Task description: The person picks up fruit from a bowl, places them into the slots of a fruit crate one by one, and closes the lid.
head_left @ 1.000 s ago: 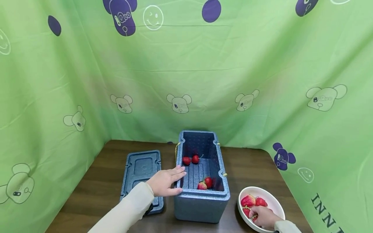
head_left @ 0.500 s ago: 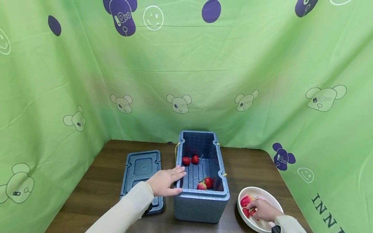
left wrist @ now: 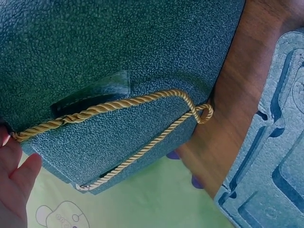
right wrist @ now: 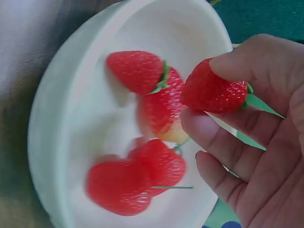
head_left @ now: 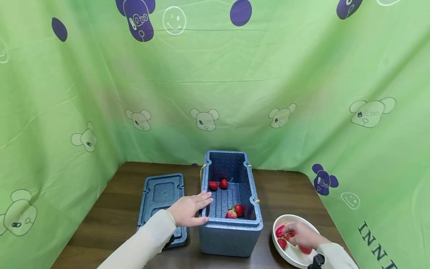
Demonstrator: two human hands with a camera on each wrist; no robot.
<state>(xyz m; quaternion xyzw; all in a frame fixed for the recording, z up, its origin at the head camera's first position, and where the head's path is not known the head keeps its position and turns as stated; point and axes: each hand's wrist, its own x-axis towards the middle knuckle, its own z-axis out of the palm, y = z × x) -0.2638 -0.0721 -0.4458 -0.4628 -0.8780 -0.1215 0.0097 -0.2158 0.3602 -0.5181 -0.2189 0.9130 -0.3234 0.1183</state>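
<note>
My right hand (head_left: 304, 234) is over the white bowl (right wrist: 50, 118), pinching a red strawberry (right wrist: 211, 92) between thumb and fingers, green leaves toward the palm. Below it in the bowl lie another strawberry (right wrist: 135, 71), one with a pale end (right wrist: 164, 107), and two blurred red fruits, one (right wrist: 121, 187) nearer the wall. My left hand (head_left: 188, 210) rests on the left rim of a blue-grey foam box (head_left: 230, 241), fingers extended over the edge. Inside the box are two cherry-like red fruits (head_left: 218, 184) toward the back and two strawberries (head_left: 234, 212) near the front.
The box's lid (head_left: 164, 190) lies flat to its left, partly under my left forearm. Yellow rope (left wrist: 118, 104) runs along the box's left side. A green printed cloth (head_left: 235, 93) hangs behind and beside the brown wooden table (head_left: 100, 224).
My right hand has shifted within the bowl and now holds a strawberry up off the others. Fruits in the bowl have moved about. My left hand stays on the rim.
</note>
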